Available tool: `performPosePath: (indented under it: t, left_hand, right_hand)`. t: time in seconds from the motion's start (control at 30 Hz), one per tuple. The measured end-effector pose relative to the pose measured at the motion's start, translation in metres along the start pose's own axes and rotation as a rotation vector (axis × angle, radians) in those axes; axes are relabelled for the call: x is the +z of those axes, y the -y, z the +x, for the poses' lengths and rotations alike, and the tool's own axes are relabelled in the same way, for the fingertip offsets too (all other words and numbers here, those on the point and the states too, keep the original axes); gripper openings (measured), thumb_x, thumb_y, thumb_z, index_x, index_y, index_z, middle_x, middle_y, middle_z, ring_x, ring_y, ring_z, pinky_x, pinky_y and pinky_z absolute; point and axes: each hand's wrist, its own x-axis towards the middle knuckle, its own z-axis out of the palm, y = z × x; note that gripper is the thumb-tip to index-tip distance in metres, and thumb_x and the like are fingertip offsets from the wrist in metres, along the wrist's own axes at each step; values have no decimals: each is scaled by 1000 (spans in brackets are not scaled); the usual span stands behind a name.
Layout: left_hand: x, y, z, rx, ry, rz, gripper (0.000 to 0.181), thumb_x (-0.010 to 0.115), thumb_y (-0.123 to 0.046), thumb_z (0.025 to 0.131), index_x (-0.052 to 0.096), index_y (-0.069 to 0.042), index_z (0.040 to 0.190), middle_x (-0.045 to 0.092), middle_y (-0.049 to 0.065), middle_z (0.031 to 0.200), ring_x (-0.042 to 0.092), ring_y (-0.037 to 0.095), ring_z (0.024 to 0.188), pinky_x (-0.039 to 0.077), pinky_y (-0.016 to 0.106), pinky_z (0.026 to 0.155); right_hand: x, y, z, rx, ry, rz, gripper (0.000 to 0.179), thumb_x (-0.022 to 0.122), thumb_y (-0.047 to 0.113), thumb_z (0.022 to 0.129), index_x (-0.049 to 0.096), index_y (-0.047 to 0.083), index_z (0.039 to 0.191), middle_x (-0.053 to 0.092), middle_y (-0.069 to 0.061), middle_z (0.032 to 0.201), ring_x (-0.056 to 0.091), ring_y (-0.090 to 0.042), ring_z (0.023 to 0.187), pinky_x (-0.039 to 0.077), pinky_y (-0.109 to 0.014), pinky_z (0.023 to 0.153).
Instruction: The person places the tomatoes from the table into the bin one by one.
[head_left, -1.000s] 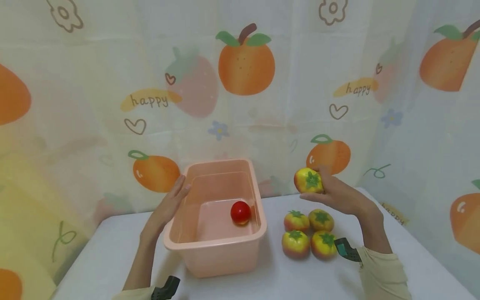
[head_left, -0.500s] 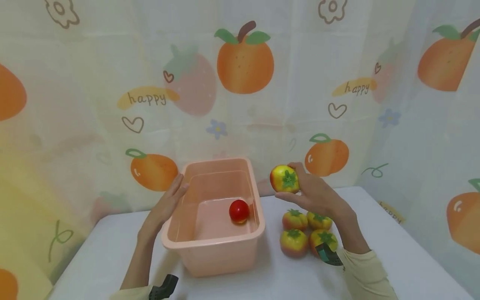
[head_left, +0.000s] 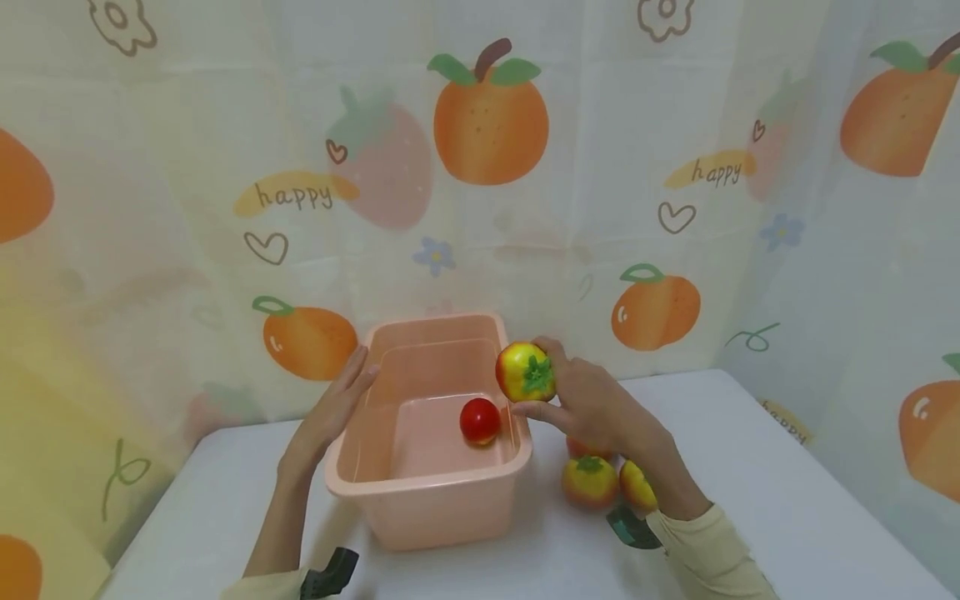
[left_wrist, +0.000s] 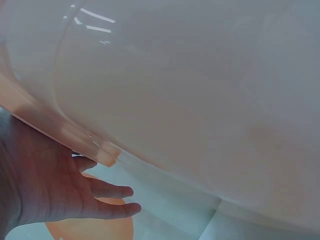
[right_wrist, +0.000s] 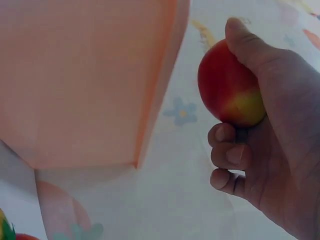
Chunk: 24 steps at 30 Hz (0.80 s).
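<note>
- Head view: a pink bin (head_left: pixel 442 517) stands on the white counter (head_left: pixel 750 483). At its ten o'clock rim rests the left hand (head_left: pixel 333 408), fingers straight, holding nothing, probably to steady the bin. At its two o'clock rim the right hand (head_left: pixel 592 404) holds a yellow-red fruit (head_left: pixel 517 367), leafy end facing the camera. A red fruit (head_left: pixel 480 421) lies inside the bin toward three o'clock. Outside, at four o'clock, three more fruits (head_left: pixel 590 483) sit bunched, partly hidden by the right arm, handily near that side.
- Left wrist view: the palm lies along the rim, fingers apart beyond it, seemingly bracing rather than grasping.
- Right wrist view: the grip closes round the fruit, thumb at its one o'clock, curled fingertips at six, likely because opposed contact secures a round, smooth thing.
</note>
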Motion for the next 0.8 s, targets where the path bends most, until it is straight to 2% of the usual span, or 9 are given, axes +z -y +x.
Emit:
performPosePath:
  t: [0.1, 0.17, 0.27, 0.37, 0.47, 0.6, 0.63, 0.73, 0.8]
  left_hand:
    - [0, 0, 0, 7, -3, -2, 78, 37, -54, 110, 3, -17, 170, -7, 10, 178, -7, 43, 164, 1, 78, 124]
    - [0, 0, 1, 12, -4, -3, 78, 36, -55, 110, 3, -17, 170, -7, 10, 178, -7, 43, 164, 1, 78, 124]
    - [0, -1, 1, 17, -6, -7, 77, 36, -54, 110, 4, -19, 170, -7, 9, 179, -6, 44, 164, 1, 79, 123]
    - [1, 0, 1, 12, -6, -6, 76, 36, -54, 110, 4, -19, 170, -7, 9, 179, -6, 44, 164, 1, 80, 123]
    - [1, 0, 2, 2, -7, -1, 77, 36, -55, 110, 3, -19, 170, -7, 9, 179, -7, 44, 164, 1, 79, 123]
    - [1, 0, 2, -1, -8, -6, 77, 36, -55, 110, 3, -20, 170, -7, 8, 179, -7, 43, 164, 1, 79, 123]
    - [1, 0, 2, -2, -10, -9, 76, 36, -54, 110, 4, -20, 170, -7, 7, 179, -7, 43, 165, 1, 79, 123]
    - [1, 0, 1, -6, -8, -13, 75, 36, -54, 111, 3, -22, 170, -8, 7, 179, -7, 43, 165, 2, 79, 123]
    - [1, 0, 1, -11, -8, -10, 75, 35, -53, 111, 2, -22, 170, -8, 7, 179, -7, 43, 165, 2, 79, 123]
  right_hand:
    - [6, 4, 0, -68, -23, -19, 96, 71, 63, 90, 26, 12, 157, 52, 5, 65, 54, -17, 75, 51, -31, 70]
    - [10, 6, 1, -115, -48, -29, 95, 72, 60, 91, 25, 10, 158, 58, 5, 73, 57, -18, 82, 56, -35, 78]
    - [17, 8, 2, -171, -73, -38, 95, 72, 55, 93, 24, 7, 159, 67, -1, 101, 61, -23, 97, 59, -42, 96]
    - [22, 12, 4, -202, -71, -28, 98, 73, 53, 92, 24, 5, 162, 62, -8, 133, 60, -28, 115, 55, -47, 109]
    - [27, 16, 6, -271, -84, -41, 97, 74, 51, 92, 25, 6, 164, 60, -9, 138, 58, -27, 120, 53, -46, 112]
    - [32, 21, 8, -389, -103, -69, 96, 75, 45, 93, 24, 10, 166, 62, -5, 121, 54, -22, 115, 53, -38, 103]
    - [33, 22, 8, -405, -100, -64, 97, 75, 45, 94, 21, 12, 167, 61, -4, 121, 53, -20, 114, 53, -36, 102]
    - [35, 25, 7, -424, -55, 23, 100, 73, 40, 96, 10, 16, 170, 56, -7, 142, 53, -20, 121, 55, -35, 107]
    - [35, 27, 6, -412, -19, 88, 98, 70, 38, 99, 5, 20, 170, 44, -8, 162, 53, -22, 134, 53, -39, 113]
